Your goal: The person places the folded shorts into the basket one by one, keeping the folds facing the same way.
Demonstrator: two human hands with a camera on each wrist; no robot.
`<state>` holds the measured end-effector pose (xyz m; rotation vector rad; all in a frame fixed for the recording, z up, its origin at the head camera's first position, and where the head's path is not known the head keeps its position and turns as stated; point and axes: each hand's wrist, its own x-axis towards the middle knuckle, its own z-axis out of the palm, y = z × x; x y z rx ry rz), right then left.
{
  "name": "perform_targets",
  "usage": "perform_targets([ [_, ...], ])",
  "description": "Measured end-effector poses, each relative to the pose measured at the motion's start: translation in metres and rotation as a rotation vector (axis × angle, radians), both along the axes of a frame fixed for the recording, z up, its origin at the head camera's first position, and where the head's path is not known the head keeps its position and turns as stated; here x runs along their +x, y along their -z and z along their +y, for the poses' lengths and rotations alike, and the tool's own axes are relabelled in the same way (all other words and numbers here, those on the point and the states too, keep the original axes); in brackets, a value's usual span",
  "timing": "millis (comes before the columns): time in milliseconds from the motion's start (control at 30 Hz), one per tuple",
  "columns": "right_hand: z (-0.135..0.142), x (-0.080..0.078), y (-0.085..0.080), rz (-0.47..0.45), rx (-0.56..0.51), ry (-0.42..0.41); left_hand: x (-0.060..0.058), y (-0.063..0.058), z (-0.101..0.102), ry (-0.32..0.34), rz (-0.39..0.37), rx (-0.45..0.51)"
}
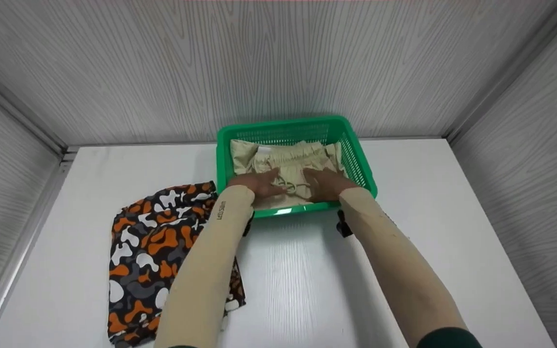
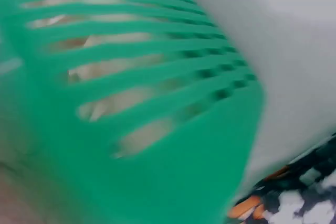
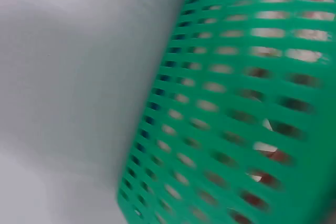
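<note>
Beige drawstring shorts lie folded inside a green plastic basket, their gathered waistband toward the back and the tied cord near the middle. Both hands reach in over the basket's near rim. My left hand rests on the left part of the shorts with its fingers extended toward the cord. On the other side of the cord, my right hand presses on the fabric, fingers partly hidden. The wrist views show mostly the slotted basket wall, with beige cloth behind the slots.
Camouflage-patterned cloth in black, orange, white and grey lies on the white table at the left, partly under my left forearm. A grey wood-grain panel stands right behind the basket, with side panels left and right.
</note>
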<state>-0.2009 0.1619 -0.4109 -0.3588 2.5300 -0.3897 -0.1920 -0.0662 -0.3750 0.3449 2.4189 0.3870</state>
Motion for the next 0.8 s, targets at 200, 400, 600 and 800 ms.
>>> perform_targets([
  [200, 0.031, -0.010, -0.025, 0.231, -0.291, 0.063, -0.010, -0.019, -0.017, 0.048, 0.233, 0.262],
  [400, 0.050, -0.008, -0.031, 0.368, -0.385, 0.095, 0.007, -0.009, -0.066, 0.011, 0.419, 0.335],
  [600, 0.060, 0.015, 0.000, 0.502, -0.390, 0.125, 0.044, 0.035, -0.133, -0.053, 0.467, 0.270],
  [800, 0.066, 0.051, 0.045, 0.479, -0.434, 0.260, 0.082, 0.087, -0.160, -0.108, 0.449, 0.180],
])
